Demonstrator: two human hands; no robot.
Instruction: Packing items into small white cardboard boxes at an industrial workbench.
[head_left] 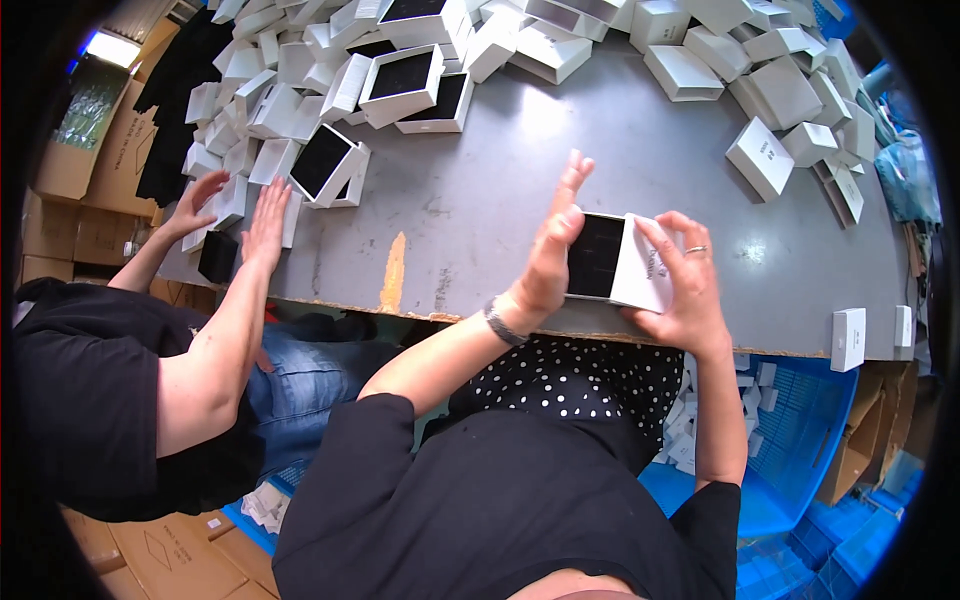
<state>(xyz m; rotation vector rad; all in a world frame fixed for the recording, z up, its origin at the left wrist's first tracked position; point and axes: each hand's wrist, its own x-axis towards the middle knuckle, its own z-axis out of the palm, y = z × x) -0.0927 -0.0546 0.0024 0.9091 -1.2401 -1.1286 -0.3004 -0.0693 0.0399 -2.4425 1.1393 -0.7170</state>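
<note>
At the table's front edge lies a small white box whose open part shows a black lining (594,255). A white lid or sleeve (643,265) covers its right side. My right hand (690,285), with a ring on one finger, grips this white cover between thumb and fingers. My left hand (548,255) is upright along the box's left side, its fingers stretched out and its thumb by the upper left corner. Whether the left palm presses on the box is hard to tell.
Piles of white boxes (290,70) line the back and left, with more boxes (762,160) at the right. A co-worker's hands (262,225) are over boxes at left. Below the grey table (480,200), a blue crate (800,450) holds small white pieces. Two small boxes (848,338) stand at the right edge.
</note>
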